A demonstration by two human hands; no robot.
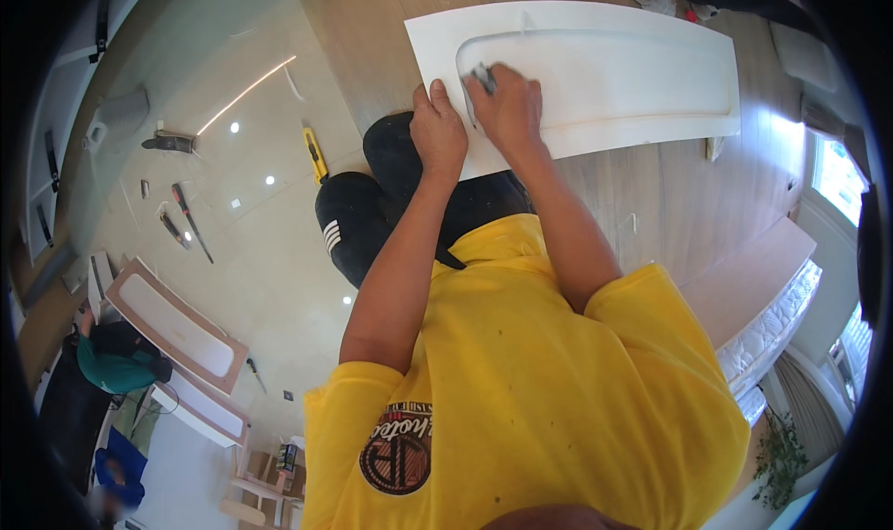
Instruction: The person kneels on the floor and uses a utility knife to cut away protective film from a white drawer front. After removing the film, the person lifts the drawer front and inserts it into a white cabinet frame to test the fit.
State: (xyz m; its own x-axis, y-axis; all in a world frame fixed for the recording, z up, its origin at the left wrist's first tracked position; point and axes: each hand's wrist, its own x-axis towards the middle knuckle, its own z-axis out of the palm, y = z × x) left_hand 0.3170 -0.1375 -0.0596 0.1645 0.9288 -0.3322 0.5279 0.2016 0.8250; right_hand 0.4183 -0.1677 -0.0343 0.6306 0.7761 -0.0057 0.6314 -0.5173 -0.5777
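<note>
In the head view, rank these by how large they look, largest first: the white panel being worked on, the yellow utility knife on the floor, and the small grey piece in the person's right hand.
1. white panel
2. yellow utility knife
3. small grey piece, partly hidden under the right hand, so its full size is unsure.

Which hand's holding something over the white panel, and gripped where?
The right hand pinches a small grey piece at its near end between fingertips, pressed on the white panel. What the piece is cannot be told. The left hand holds nothing, resting at the panel's edge.
</note>
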